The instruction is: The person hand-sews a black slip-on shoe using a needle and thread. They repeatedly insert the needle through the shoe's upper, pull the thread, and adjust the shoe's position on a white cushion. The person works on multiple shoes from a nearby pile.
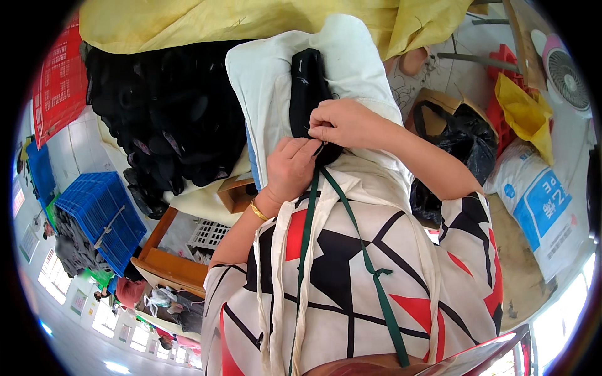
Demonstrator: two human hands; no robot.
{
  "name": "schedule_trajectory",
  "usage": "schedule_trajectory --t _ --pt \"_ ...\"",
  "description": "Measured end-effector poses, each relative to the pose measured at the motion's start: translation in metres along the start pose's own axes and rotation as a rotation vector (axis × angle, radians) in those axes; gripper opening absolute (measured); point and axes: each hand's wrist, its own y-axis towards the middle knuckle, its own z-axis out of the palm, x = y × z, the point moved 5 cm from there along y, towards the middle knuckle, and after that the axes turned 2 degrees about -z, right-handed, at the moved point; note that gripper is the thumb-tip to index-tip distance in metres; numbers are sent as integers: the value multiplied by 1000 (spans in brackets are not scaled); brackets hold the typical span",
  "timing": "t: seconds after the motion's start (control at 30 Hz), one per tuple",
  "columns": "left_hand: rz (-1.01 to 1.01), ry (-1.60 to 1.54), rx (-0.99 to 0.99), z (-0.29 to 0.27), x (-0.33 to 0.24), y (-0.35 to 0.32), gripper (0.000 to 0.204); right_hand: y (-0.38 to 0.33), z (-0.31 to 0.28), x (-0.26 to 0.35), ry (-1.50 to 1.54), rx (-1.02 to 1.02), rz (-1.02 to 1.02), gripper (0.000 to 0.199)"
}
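Note:
A long, narrow black fabric piece lies across a folded white cloth in front of my body. Its near end is gathered between my two hands. My left hand is closed on that near end, thumb and fingers pressed together. Just above and right of it, my right hand makes a pinch right over the black fabric. Whatever sits between its fingertips is too small or hidden to name. Left of the white cloth, a large heap of similar black pieces spreads out.
Yellow cloth covers the far edge. At left are a blue crate, a wooden frame and a red printed sheet. A black plastic bag, a blue-and-white sack and a fan stand at right.

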Motion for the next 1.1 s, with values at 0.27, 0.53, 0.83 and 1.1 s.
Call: schedule_trajectory --t 0.27,0.53,0.83,1.1 --pt "31 -38 41 10 2 -3 31 19 -4 30 -178 -404 -190 13" --pt "-207 -132 87 5 7 0 21 9 -36 27 981 -53 220 25" --pt "-313 -206 199 -1 9 14 16 -27 -75 30 190 -446 -171 9" --pt "-368 -243 256 -3 11 18 15 -20 -45 10 -727 -394 -447 12"
